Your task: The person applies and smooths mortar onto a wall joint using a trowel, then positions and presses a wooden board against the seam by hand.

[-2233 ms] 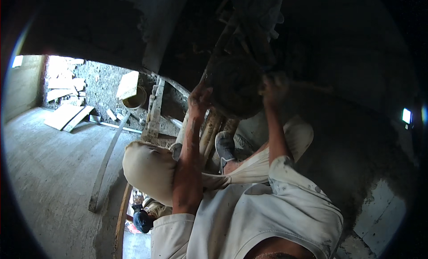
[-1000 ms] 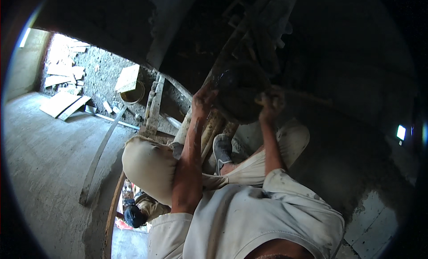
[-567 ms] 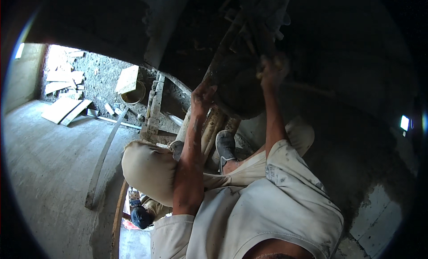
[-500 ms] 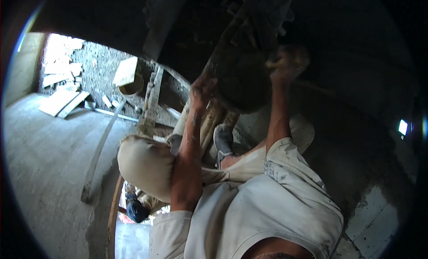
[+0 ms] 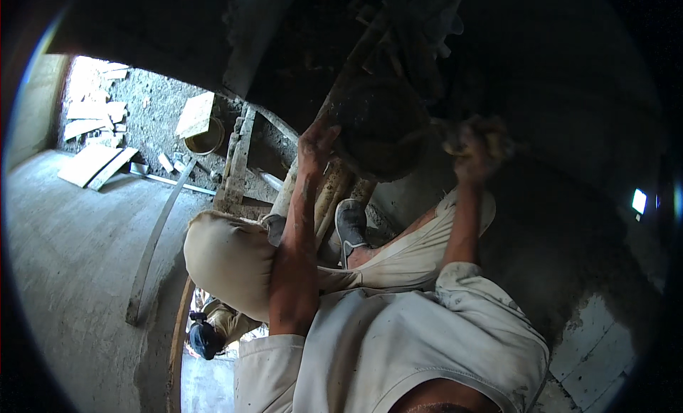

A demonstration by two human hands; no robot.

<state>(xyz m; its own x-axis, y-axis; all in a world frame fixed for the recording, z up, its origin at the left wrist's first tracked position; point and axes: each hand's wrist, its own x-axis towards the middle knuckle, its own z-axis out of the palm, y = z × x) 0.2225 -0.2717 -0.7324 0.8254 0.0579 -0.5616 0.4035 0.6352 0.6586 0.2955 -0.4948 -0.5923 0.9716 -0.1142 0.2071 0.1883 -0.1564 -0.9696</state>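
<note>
Head view: the right hand [image 5: 478,151], closed round a yellowish handle [image 5: 451,149], has swung down and outward, farther from the dark container [image 5: 384,170]; the left hand [image 5: 317,144] stays at its rim, grip unclear.

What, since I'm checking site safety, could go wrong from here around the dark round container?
The dark round container could tip if the left hand, at its left edge, slipped. The grey shoe beside the rounded poles might lose its footing. In this dim light, the tool in the right hand, too blurred to identify, might knock the container.
</note>
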